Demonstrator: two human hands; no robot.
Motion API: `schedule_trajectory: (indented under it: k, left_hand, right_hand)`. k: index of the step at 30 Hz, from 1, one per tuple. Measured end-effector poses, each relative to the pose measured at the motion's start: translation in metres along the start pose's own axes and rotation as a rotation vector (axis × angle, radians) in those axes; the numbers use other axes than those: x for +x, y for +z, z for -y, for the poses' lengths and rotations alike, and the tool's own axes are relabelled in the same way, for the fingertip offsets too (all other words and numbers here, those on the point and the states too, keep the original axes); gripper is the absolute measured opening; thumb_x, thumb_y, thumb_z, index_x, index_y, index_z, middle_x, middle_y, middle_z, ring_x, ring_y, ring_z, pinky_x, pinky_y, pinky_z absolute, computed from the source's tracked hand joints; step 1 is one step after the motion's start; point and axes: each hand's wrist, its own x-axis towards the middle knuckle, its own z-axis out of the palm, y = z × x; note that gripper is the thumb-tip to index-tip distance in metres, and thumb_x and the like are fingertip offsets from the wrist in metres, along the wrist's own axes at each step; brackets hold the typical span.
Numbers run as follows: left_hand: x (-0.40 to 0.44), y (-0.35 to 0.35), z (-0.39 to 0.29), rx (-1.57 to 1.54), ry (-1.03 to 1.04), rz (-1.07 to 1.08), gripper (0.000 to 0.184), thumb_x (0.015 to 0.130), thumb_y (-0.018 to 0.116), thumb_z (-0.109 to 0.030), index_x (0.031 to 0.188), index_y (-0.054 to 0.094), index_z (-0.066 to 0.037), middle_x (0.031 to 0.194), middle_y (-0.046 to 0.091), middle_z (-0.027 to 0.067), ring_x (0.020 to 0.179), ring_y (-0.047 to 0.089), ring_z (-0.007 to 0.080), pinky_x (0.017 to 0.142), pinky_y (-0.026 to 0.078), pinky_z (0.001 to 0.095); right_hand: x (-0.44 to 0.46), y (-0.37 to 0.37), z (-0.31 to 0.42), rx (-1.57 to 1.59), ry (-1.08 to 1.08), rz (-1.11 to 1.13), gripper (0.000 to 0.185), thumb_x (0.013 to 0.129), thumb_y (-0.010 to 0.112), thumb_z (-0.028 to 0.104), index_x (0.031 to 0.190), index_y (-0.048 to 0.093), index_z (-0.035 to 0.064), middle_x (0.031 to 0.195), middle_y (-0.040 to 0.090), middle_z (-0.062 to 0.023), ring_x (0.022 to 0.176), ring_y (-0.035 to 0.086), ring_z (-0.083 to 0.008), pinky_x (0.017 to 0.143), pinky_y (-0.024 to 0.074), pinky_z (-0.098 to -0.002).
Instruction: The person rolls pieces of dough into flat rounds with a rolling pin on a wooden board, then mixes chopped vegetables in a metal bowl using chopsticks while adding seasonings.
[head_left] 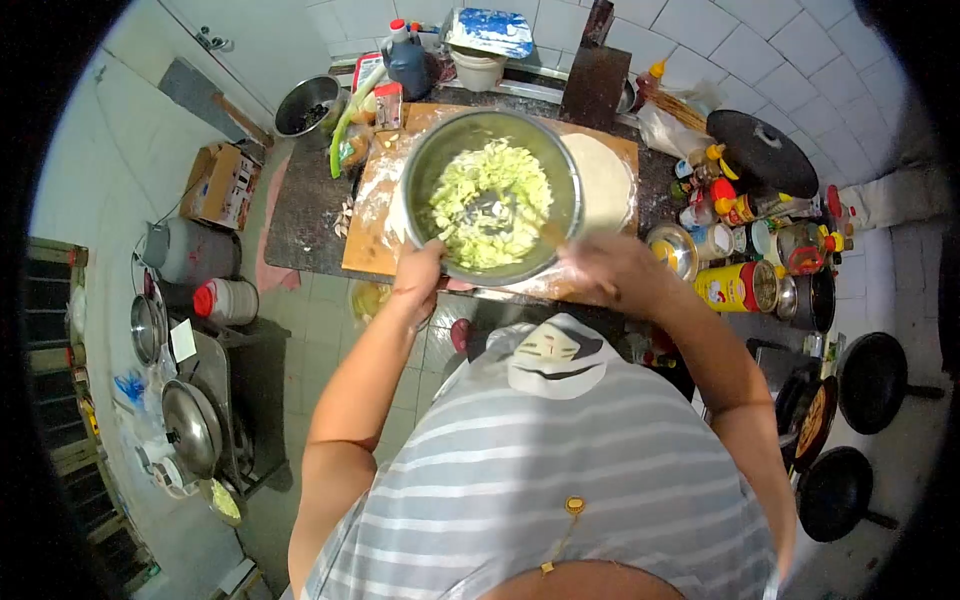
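A large metal bowl (pixel 574 190) holds chopped pale-green vegetable (pixel 490 165), pushed into a ring with some of the bottom showing. At the bowl's near left rim, my left hand (pixel 420 275) is closed on the edge. My right hand (pixel 625 270) is at the near right side, smeared by motion, its fingers curled around a blurred light-brown utensil (pixel 552 235) that reaches into the bowl. The utensil's exact kind is unclear. Beneath the bowl lies a floured wooden board (pixel 375 225). A round sheet of rolled dough (pixel 603 180) shows on the board, partly covered by the bowl.
Spice bottles and jars crowd the right, with a yellow tin (pixel 722 288) and a black lid (pixel 762 152). A cleaver (pixel 597 85) stands behind the board. A scallion (pixel 350 120) and a metal pot (pixel 308 106) are at left. Black pans (pixel 873 382) sit lower right.
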Motion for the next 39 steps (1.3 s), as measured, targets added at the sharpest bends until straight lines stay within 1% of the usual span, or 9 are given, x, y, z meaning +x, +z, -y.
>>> schedule_trajectory:
  k: [5,10,13,16,21,28,29,37,39]
  left_hand:
    - [-0.01,0.017,0.003,0.017,0.058,0.004,0.032,0.081,0.046,-0.006,0.108,0.041,0.011,0.093,0.057,0.0211,0.073,0.064,0.0331,0.052,0.059,0.0393]
    - [-0.002,0.021,0.005,0.008,0.023,0.009,0.031,0.081,0.044,-0.007,0.108,0.041,0.009,0.094,0.057,0.0208,0.072,0.064,0.0325,0.052,0.06,0.0375]
    - [-0.007,0.024,0.006,0.028,0.067,0.057,0.037,0.081,0.043,-0.006,0.116,0.037,0.005,0.099,0.056,0.0193,0.077,0.063,0.0312,0.052,0.059,0.0381]
    - [-0.005,0.016,0.008,-0.008,0.072,0.106,0.043,0.081,0.041,-0.005,0.123,0.034,0.001,0.103,0.054,0.0185,0.082,0.062,0.0305,0.051,0.059,0.0394]
    - [-0.008,0.026,0.013,-0.081,0.03,0.092,0.049,0.083,0.037,-0.002,0.13,0.027,-0.003,0.109,0.051,0.0185,0.084,0.062,0.0308,0.05,0.059,0.0386]
    - [0.0,0.028,0.01,0.008,0.032,0.06,0.043,0.082,0.042,-0.005,0.122,0.031,0.006,0.1,0.055,0.0223,0.075,0.064,0.033,0.051,0.06,0.0389]
    - [-0.012,0.034,0.002,0.019,0.035,0.1,0.044,0.082,0.042,-0.006,0.123,0.03,0.007,0.098,0.055,0.0233,0.072,0.064,0.0328,0.05,0.06,0.0386]
    - [-0.004,0.027,0.0,0.085,0.183,0.033,0.04,0.081,0.04,-0.006,0.118,0.035,0.009,0.092,0.058,0.0228,0.063,0.064,0.0287,0.044,0.058,0.0327]
    - [-0.006,0.013,-0.014,0.079,0.069,0.07,0.046,0.081,0.04,-0.002,0.126,0.031,0.0,0.1,0.055,0.02,0.07,0.063,0.0264,0.042,0.057,0.032]
  right_hand:
    - [0.015,-0.003,0.021,0.222,0.524,0.205,0.02,0.087,0.054,0.022,0.095,0.061,0.0056,0.092,0.06,-0.0137,0.085,0.06,-0.0267,0.073,0.0506,-0.0366]
    - [0.007,0.016,0.014,-0.135,-0.019,-0.112,0.021,0.089,0.051,0.02,0.089,0.06,0.0013,0.083,0.059,-0.0129,0.079,0.06,-0.0251,0.067,0.0508,-0.0337]
    - [-0.009,-0.009,-0.02,-0.152,0.176,-0.459,0.015,0.085,0.06,0.013,0.093,0.062,0.0012,0.086,0.064,-0.0099,0.079,0.063,-0.0193,0.067,0.0514,-0.0309]
    - [-0.019,-0.022,-0.017,0.172,0.689,-0.71,0.011,0.083,0.061,0.007,0.093,0.062,0.0017,0.084,0.064,-0.01,0.079,0.062,-0.0169,0.065,0.0507,-0.0291]
    - [-0.003,0.004,-0.02,0.179,0.062,-0.433,0.022,0.084,0.056,0.004,0.106,0.058,0.0036,0.095,0.062,-0.0153,0.084,0.061,-0.0242,0.072,0.0498,-0.0316]
    - [0.003,-0.006,0.01,0.242,0.455,0.021,0.024,0.082,0.059,0.012,0.104,0.057,0.0019,0.1,0.06,-0.0202,0.089,0.06,-0.0304,0.078,0.0495,-0.0377]
    - [0.003,0.004,-0.01,0.282,0.335,-0.21,0.01,0.082,0.058,0.006,0.09,0.058,0.0001,0.088,0.061,-0.0151,0.08,0.062,-0.0274,0.07,0.0501,-0.0357]
    - [-0.003,-0.001,-0.007,-0.25,-0.125,-0.19,0.018,0.078,0.062,0.014,0.095,0.062,0.0055,0.089,0.063,-0.0134,0.081,0.063,-0.0251,0.064,0.0523,-0.0349]
    - [-0.02,-0.016,-0.004,-0.202,0.036,-0.134,0.016,0.079,0.061,0.014,0.092,0.061,0.0058,0.089,0.063,-0.0135,0.081,0.063,-0.025,0.064,0.0525,-0.0351]
